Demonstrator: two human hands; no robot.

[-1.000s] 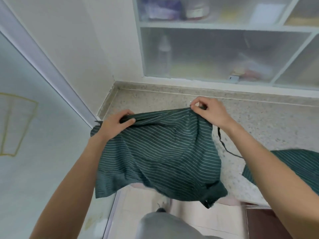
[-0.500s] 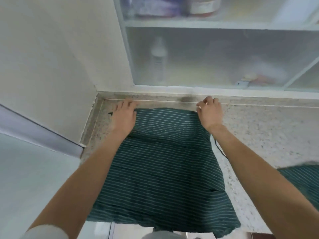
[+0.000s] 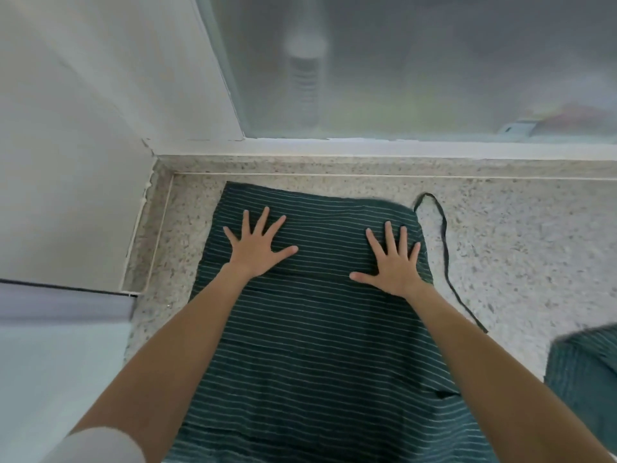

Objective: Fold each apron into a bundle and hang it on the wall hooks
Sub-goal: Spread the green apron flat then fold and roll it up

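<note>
A dark green apron with thin white stripes lies spread flat on the speckled stone counter. My left hand presses on its upper left part, fingers straight and spread. My right hand presses on its upper right part the same way. A fold line crosses the cloth just below both palms. The apron's dark strap trails off its top right corner and curves down over the counter. A second green striped apron shows at the right edge, partly cut off. No wall hooks are in view.
A white wall meets the counter at the left corner. Behind the counter a frosted cabinet door blurs a bottle and other items inside. A pale ledge sits at the lower left.
The apron went from being held up by its top edge to lying flat on the counter. Both hands let go of the edge and now press flat with spread fingers.
</note>
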